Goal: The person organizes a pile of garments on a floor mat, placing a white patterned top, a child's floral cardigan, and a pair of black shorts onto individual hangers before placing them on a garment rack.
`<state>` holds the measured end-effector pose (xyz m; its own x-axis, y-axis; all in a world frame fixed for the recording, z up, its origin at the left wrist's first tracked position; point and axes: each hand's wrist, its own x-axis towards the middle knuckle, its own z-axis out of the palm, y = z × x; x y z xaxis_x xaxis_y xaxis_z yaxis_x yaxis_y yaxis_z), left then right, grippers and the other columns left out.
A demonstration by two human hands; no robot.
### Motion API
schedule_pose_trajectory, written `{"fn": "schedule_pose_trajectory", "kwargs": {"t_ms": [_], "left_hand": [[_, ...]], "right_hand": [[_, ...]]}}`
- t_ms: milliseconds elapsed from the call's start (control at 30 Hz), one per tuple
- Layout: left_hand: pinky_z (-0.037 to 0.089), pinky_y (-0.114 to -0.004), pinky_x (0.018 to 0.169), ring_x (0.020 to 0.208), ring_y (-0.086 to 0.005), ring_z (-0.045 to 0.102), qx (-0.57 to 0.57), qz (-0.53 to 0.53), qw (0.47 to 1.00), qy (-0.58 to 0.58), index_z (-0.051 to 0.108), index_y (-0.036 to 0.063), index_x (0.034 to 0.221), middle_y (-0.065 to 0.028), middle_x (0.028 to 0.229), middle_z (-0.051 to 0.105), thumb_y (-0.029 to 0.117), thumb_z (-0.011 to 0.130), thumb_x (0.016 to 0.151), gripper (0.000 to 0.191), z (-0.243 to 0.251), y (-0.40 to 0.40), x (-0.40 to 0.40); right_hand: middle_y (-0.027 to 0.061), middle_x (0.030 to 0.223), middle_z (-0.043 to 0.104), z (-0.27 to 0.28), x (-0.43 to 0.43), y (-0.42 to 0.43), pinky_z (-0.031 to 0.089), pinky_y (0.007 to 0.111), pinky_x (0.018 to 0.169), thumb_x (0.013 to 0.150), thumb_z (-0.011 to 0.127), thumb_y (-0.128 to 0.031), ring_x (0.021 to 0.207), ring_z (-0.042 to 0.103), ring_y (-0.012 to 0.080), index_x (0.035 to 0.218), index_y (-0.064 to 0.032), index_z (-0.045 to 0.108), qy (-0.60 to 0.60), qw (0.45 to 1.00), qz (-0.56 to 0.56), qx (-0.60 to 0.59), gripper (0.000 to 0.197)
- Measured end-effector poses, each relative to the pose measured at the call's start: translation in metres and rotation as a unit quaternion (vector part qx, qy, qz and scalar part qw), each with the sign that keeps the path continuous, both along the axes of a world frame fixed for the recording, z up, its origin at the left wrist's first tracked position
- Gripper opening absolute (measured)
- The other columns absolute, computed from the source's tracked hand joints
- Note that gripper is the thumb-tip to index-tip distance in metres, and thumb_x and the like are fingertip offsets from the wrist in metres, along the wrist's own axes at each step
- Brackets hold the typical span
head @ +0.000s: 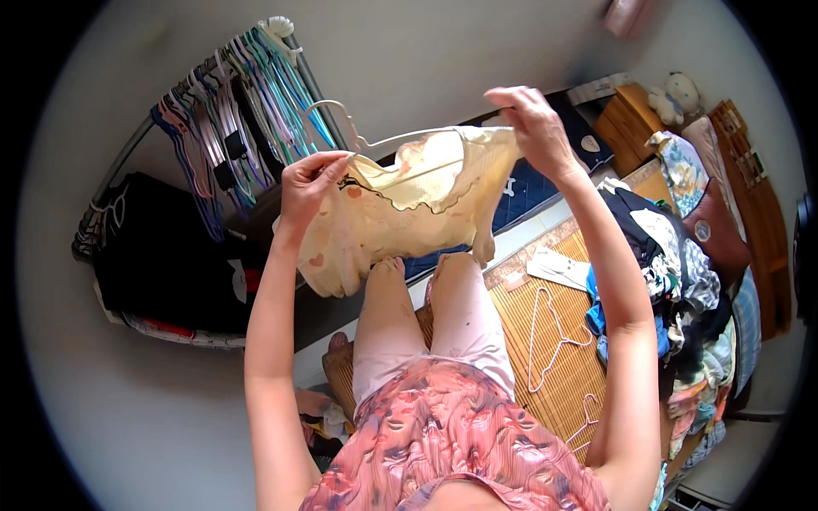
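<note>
A cream top with heart prints and a dark wavy trim hangs stretched out before me above my knees. Pinched between the thumb and fingers of my left hand is its left shoulder edge. My right hand is raised at the opposite shoulder; its fingers are spread and slightly blurred, and whether they touch the cloth cannot be told. A white clothes hanger lies within the neckline, its hook pointing up and left.
At upper left, a metal rack carries many hangers and black garments. A bamboo mat at right bears a loose white hanger and a pink one. Clothes are heaped beside pillows.
</note>
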<state>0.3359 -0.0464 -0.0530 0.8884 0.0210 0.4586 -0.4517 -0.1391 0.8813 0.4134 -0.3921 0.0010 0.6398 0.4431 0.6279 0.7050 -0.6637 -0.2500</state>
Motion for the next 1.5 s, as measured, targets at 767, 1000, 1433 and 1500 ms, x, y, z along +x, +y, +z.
{"fn": "schedule_pose_trajectory", "kwargs": {"t_ms": [767,1000,1433,1500], "left_hand": [[0.049,-0.023,0.078,0.085,-0.0103,0.063,0.073,0.127,0.989,-0.030,0.065,0.0046,0.113,-0.0047,0.096,0.070,0.017,0.057,0.094,0.024,-0.002,-0.003,-0.010],[0.048,-0.025,0.078,0.088,-0.0113,0.061,0.024,0.184,0.982,-0.018,0.063,0.0031,0.111,-0.0046,0.098,0.067,0.026,0.067,0.087,0.034,-0.070,-0.010,-0.005],[0.045,-0.024,0.070,0.074,-0.0079,0.055,0.010,0.230,0.972,-0.038,0.063,-0.0004,0.087,-0.0011,0.075,0.062,0.010,0.063,0.088,0.010,-0.056,-0.012,-0.028],[0.045,-0.026,0.076,0.080,-0.0127,0.057,0.071,0.176,0.979,-0.070,0.063,0.0012,0.089,-0.0035,0.085,0.061,0.009,0.064,0.086,0.009,-0.050,-0.011,-0.035]], "right_hand": [[-0.0028,0.084,0.069,-0.006,0.015,0.011,0.046,0.020,0.063,0.089,0.058,-0.001,0.067,0.051,0.0038,0.098,-0.0059,0.072,0.267,0.917,0.174,0.240,0.017],[-0.0043,0.074,0.061,-0.001,0.017,-0.006,0.041,0.019,0.059,0.091,0.058,-0.005,0.064,0.045,0.0038,0.100,-0.0057,0.072,0.284,0.908,0.131,0.280,0.016],[0.0022,0.089,0.071,-0.020,0.014,-0.022,0.051,0.023,0.075,0.089,0.060,-0.006,0.082,0.063,0.0086,0.096,-0.0040,0.071,0.235,0.963,0.050,0.122,0.013],[0.0018,0.087,0.070,-0.018,0.020,-0.026,0.049,0.021,0.070,0.090,0.059,-0.005,0.075,0.059,0.0075,0.098,-0.0024,0.070,0.257,0.937,0.113,0.209,0.014]]}}
